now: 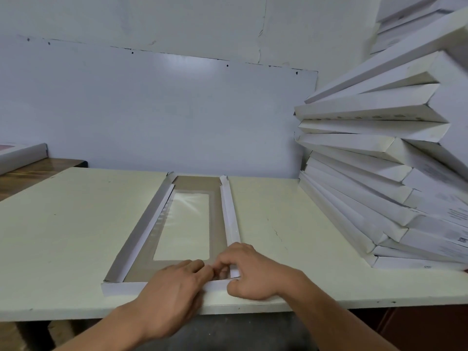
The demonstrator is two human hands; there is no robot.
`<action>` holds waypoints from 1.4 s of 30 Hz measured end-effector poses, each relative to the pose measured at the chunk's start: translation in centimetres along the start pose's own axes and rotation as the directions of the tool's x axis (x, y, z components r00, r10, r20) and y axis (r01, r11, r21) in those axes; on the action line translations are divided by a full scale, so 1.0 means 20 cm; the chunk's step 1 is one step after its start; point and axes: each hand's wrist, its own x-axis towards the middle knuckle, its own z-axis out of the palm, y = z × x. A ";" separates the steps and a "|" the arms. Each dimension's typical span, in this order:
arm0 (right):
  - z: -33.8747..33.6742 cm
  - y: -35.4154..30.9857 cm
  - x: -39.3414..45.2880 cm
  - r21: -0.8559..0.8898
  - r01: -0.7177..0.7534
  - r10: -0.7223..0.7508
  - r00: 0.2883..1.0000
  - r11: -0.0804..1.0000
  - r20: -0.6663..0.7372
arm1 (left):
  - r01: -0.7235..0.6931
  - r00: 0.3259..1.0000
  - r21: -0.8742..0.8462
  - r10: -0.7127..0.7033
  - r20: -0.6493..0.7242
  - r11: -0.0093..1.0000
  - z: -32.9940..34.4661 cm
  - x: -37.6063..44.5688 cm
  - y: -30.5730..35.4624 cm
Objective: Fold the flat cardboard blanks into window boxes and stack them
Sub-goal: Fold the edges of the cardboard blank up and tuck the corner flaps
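At lower centre, both the left hand (174,282) and right hand (249,271) pinch the blank (217,186), probably light, bendable card best held at its near corner flaps.

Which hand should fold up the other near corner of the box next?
Probably the left hand. Both hands now work the blank's near right corner, where the right hand pinches the side flap. The near left corner lies on the left hand's side, so it need not cross over.
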 end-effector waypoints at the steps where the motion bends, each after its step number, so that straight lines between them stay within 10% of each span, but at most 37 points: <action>1: -0.03 0.00 0.00 0.002 0.003 -0.003 0.999 1.000 0.036 | 0.002 1.000 -0.008 -0.002 0.013 1.000 -0.01 -0.01 0.00; 14: -0.15 0.17 0.07 -0.255 -0.061 0.073 0.997 0.965 0.039 | -0.246 0.955 -0.006 0.243 0.169 0.969 -0.16 -0.24 -0.22; 23: -0.28 0.35 -0.02 -0.558 -0.208 0.232 0.972 0.804 -0.028 | 0.083 0.995 0.001 -0.083 0.052 0.997 -0.08 -0.45 -0.85; 31: -0.27 0.25 0.00 -0.431 -0.220 0.284 0.954 0.875 0.091 | 0.203 0.975 0.102 -0.191 -0.114 0.974 -0.24 -0.43 -0.99; 37: -0.18 0.09 0.04 -0.345 -0.128 0.177 0.977 0.930 0.116 | 0.323 0.919 -0.041 -0.324 -0.223 0.945 -0.22 -0.32 -0.66; 42: -0.05 -0.03 0.10 -0.170 -0.092 0.104 0.993 0.981 0.059 | 0.090 0.973 -0.193 -0.128 -0.190 0.977 -0.16 -0.19 -0.14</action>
